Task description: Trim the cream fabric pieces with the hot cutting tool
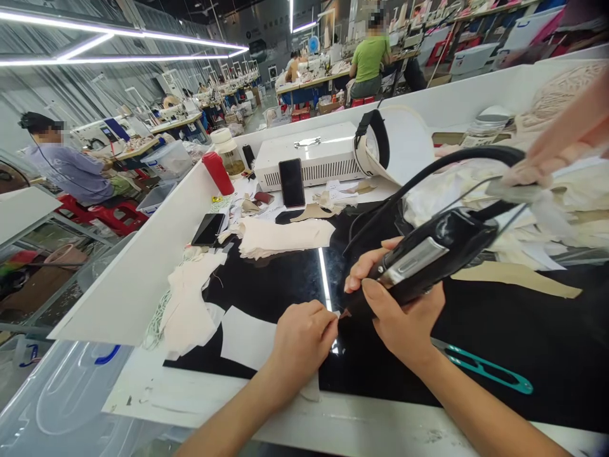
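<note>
The right hand (pixel 404 311) gripped a black tool (pixel 428 251); the left hand (pixel 304 333) pinched, seemingly, a scrap (pixel 344 314) that wanted holding steady.

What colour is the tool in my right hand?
The tool is black and silver; see the head view.

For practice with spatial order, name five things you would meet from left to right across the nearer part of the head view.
Cream fabric pieces, white sheet, left hand, right hand, teal thread snips.

Tool (pixel 416 257) in right hand (pixel 404 324); fabric stack (pixel 288 236) behind left hand (pixel 304 333).
</note>
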Action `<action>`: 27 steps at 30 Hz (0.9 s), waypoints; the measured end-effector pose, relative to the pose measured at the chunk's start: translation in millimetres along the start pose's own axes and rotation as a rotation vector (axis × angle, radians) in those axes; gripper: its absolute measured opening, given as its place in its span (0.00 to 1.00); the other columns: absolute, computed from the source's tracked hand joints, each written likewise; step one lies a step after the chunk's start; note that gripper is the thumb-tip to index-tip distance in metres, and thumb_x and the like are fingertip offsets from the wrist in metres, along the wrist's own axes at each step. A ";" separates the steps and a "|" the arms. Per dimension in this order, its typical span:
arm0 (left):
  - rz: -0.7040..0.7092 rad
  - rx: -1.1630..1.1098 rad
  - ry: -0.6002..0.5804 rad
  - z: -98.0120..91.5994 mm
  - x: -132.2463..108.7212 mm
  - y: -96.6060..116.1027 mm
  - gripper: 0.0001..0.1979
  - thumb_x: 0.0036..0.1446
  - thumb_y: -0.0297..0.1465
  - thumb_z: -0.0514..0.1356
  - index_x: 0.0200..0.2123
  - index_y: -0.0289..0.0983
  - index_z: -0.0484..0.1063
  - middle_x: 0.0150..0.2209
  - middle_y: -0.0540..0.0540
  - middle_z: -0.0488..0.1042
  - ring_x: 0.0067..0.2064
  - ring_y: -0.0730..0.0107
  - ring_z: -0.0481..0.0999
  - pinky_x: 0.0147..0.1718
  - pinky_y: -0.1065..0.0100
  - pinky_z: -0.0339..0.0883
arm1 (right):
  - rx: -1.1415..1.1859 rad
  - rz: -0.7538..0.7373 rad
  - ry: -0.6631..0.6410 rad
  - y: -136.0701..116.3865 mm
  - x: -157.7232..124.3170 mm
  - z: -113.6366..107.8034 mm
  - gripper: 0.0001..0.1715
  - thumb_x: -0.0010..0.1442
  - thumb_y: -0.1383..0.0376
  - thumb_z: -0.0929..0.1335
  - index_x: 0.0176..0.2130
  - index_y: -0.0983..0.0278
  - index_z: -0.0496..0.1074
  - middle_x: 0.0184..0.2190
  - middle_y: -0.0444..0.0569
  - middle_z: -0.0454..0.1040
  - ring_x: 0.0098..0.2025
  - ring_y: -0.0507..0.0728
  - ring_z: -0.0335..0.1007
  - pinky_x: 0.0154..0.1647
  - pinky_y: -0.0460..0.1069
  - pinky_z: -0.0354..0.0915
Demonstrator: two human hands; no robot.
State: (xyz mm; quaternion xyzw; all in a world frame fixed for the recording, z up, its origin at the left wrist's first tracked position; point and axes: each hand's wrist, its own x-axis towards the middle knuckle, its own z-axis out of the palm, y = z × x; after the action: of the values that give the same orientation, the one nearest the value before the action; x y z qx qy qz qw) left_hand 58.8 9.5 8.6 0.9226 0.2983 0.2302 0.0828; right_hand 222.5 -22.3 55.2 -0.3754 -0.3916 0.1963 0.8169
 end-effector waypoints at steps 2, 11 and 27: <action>-0.001 -0.004 -0.017 -0.6 0.1 0.3 0.10 0.73 0.26 0.67 0.36 0.41 0.82 0.33 0.51 0.82 0.34 0.66 0.84 0.33 0.63 0.68 | -0.012 0.005 0.014 -2.1 1.1 -0.3 0.26 0.64 0.56 0.83 0.54 0.53 0.72 0.33 0.38 0.79 0.28 0.53 0.76 0.31 0.50 0.78; -0.005 -0.022 -0.051 -0.8 -1.5 -0.1 0.09 0.76 0.26 0.65 0.40 0.41 0.83 0.37 0.51 0.84 0.37 0.65 0.85 0.35 0.61 0.71 | -0.005 0.006 0.008 -2.8 -1.1 0.0 0.25 0.64 0.58 0.83 0.54 0.53 0.73 0.33 0.39 0.80 0.28 0.54 0.75 0.30 0.52 0.76; 0.208 0.186 0.101 13.8 -3.5 -0.5 0.15 0.80 0.24 0.60 0.36 0.39 0.77 0.31 0.51 0.75 0.32 0.66 0.75 0.32 0.60 0.64 | -0.010 0.016 0.000 -4.1 -2.3 -7.7 0.26 0.63 0.56 0.84 0.53 0.53 0.73 0.32 0.40 0.79 0.29 0.54 0.75 0.33 0.52 0.77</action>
State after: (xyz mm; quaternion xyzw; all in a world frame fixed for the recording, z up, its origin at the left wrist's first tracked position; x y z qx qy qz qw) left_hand 62.5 7.6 -5.0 0.9394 0.2250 0.2550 -0.0426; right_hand 227.2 -29.9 54.0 -0.3825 -0.3893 0.2009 0.8134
